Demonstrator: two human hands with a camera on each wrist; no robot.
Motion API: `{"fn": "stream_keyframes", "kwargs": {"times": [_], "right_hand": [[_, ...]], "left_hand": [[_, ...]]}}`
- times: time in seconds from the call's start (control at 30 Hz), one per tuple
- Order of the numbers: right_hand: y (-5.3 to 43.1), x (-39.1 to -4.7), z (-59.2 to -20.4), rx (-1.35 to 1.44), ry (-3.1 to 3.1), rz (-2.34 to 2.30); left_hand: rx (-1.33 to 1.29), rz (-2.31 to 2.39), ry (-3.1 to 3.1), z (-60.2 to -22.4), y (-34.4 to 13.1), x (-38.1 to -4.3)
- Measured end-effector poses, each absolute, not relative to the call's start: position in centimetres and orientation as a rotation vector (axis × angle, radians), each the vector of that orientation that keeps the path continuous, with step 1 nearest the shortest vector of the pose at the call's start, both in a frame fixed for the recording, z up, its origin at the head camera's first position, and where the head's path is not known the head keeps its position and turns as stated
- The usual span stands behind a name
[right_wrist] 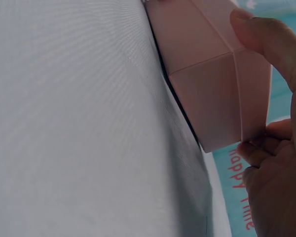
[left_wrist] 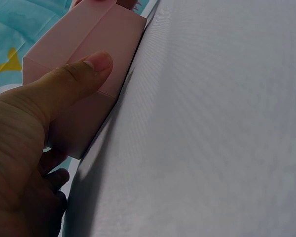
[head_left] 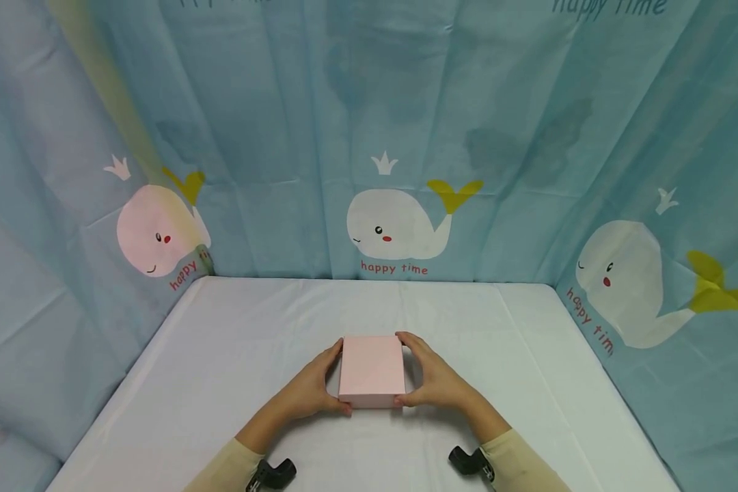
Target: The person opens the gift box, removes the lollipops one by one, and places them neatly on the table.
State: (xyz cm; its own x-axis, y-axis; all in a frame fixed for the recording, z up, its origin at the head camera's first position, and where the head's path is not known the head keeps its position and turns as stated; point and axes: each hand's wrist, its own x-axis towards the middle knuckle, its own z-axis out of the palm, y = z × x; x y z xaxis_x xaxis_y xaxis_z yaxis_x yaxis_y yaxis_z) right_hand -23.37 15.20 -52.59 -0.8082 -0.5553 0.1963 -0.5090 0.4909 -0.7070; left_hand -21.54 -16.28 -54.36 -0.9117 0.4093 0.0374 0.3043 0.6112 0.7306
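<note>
A pink lidded box (head_left: 372,365) sits on the white-covered table, in front of the person. The left hand (head_left: 313,384) grips its left side, thumb on the near face and fingertips at the far left corner. On the opposite side the right hand (head_left: 433,376) holds it the same way, thumb at the near right corner and fingers at the far one. In the left wrist view the left thumb (left_wrist: 81,79) presses the front of the box (left_wrist: 108,64). The right wrist view shows the right thumb (right_wrist: 259,32) near the seam between lid and base of the box (right_wrist: 207,98).
The table (head_left: 283,307) has a white cloth with its back edge against a blue curtain (head_left: 270,225) printed with whales. More of the curtain flanks the table on both sides. A black wrist device (head_left: 273,473) is on the left sleeve, another (head_left: 470,463) on the right.
</note>
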Motion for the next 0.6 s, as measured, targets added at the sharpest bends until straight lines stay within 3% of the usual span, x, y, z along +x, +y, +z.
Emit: {"fn": "stream_keyframes", "kwargs": {"times": [0.6], "right_hand": [[15.25, -23.52, -53.01, -0.954, 2.652, -1.297]], "left_hand": [[0.591, 1.186, 2.697, -54.4, -16.27, -21.53]]}}
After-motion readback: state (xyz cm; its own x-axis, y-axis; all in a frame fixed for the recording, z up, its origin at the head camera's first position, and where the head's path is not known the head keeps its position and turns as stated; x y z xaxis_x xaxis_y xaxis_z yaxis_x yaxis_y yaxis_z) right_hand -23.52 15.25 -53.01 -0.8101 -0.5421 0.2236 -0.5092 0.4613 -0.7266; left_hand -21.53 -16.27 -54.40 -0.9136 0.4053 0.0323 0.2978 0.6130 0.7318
